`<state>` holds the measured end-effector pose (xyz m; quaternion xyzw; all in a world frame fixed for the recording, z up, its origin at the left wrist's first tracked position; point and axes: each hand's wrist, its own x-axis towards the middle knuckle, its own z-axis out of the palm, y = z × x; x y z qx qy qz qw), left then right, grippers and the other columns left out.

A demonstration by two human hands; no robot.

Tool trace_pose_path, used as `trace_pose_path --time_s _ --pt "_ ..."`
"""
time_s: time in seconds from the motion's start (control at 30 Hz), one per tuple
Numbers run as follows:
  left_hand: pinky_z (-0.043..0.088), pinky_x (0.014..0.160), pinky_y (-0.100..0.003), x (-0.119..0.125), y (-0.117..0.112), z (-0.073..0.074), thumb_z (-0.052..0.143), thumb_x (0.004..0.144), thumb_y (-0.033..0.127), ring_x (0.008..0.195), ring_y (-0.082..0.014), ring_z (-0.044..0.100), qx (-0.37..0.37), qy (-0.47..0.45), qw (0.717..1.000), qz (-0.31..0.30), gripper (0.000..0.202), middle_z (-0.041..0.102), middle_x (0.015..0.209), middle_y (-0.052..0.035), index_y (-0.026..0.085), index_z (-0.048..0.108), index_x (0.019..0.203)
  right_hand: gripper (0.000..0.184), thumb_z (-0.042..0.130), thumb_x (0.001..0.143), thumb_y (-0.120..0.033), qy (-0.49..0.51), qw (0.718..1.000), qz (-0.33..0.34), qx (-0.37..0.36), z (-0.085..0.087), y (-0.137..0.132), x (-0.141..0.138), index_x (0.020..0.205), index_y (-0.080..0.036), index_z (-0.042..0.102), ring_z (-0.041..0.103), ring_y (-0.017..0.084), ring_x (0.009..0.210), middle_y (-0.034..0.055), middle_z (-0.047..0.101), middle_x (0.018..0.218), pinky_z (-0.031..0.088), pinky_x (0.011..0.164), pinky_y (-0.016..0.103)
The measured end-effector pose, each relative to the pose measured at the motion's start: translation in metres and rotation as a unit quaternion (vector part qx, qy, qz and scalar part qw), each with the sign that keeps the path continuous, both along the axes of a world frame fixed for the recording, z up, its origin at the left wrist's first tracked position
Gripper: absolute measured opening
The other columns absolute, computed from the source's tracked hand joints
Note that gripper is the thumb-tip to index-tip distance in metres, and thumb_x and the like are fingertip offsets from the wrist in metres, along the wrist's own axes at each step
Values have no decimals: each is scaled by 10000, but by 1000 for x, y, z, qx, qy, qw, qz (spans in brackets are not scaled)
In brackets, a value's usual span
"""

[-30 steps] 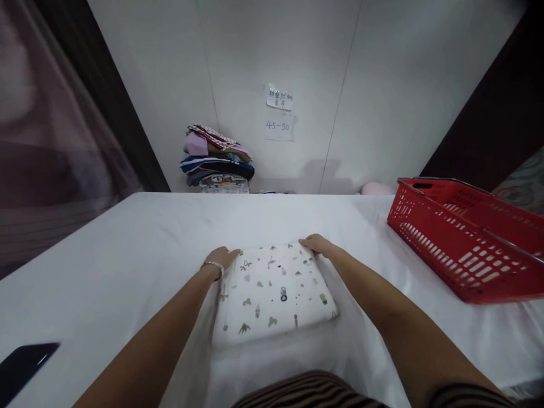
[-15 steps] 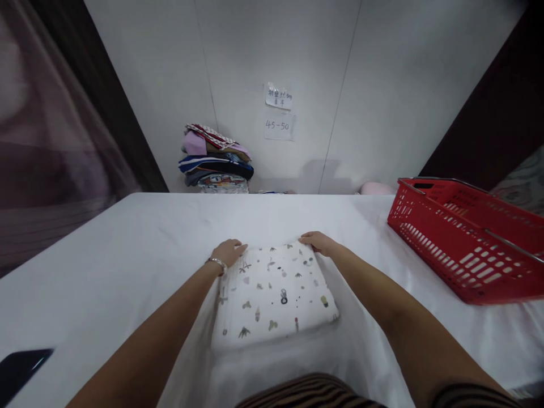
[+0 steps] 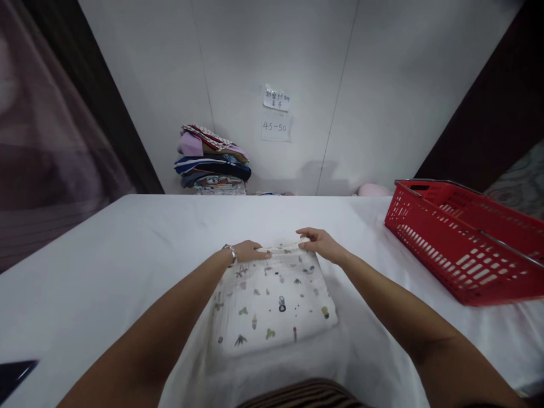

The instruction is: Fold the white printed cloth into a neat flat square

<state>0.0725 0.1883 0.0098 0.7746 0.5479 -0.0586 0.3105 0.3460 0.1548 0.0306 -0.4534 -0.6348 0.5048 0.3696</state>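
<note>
A folded white cloth [image 3: 272, 300] with small printed plants and other figures lies in front of me. My left hand [image 3: 250, 251], a silver bracelet at its wrist, is closed on the cloth's far edge, left of the middle, with the thumb on top. At the far right corner my right hand [image 3: 319, 245] pinches the same edge between thumb and fingers and lifts it slightly. The fingertips under the edge are partly hidden.
The cloth lies on a white-covered table [image 3: 127, 272]. A red plastic basket [image 3: 450, 243] stands at the right. Behind the far edge are a stack of folded fabrics [image 3: 215, 158] and a pink item [image 3: 374, 190]. A dark flat object [image 3: 15, 377] lies at the near left.
My left hand has slid right along the far edge, from the left corner toward the middle. The right hand has shifted its grip and raised its corner a little.
</note>
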Motion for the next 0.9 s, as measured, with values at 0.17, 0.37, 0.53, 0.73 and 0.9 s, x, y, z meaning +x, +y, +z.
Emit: trace_pose_path --time_s 0.17,0.37,0.53,0.73,0.9 --pt "412 716 -291 -4 -7 17 524 596 694 910 -249 591 14 -7 1000 -2 613 667 988 -76 191 645 925 437 699 635 -295 -32 999 -6 -8 6 0 3 1055 -192 633 564 140 815 26 591 985 448 746 265" --pt "375 648 -263 -8 -15 32 598 547 649 816 -213 571 14 -55 998 -9 539 662 864 -38 196 649 835 501 674 686 -259 -79 995 40 -52 23 1 9 1175 -189 587 585 176 905 75 596 1101 455 827 299" --pt "362 623 -253 -11 -20 46 602 577 627 745 -182 556 -14 -68 997 -32 490 651 773 -17 194 660 798 634 702 695 -321 -142 976 138 -88 38 9 16 1290 -230 504 568 220 1029 100 573 1206 420 915 354" --pt "337 575 -254 -3 -32 62 618 575 600 670 -161 513 0 -55 998 -44 446 606 685 -3 182 644 729 900 839 469 -387 -287 937 186 -73 60 17 1 1297 -294 497 584 263 999 84 607 1161 433 856 349" --pt "346 577 -247 3 -44 70 622 570 594 685 -163 520 15 -52 997 -53 464 627 732 -7 185 634 789 949 869 359 -367 -341 920 189 -51 67 17 -22 1251 -296 550 611 262 897 80 638 1102 451 750 313"
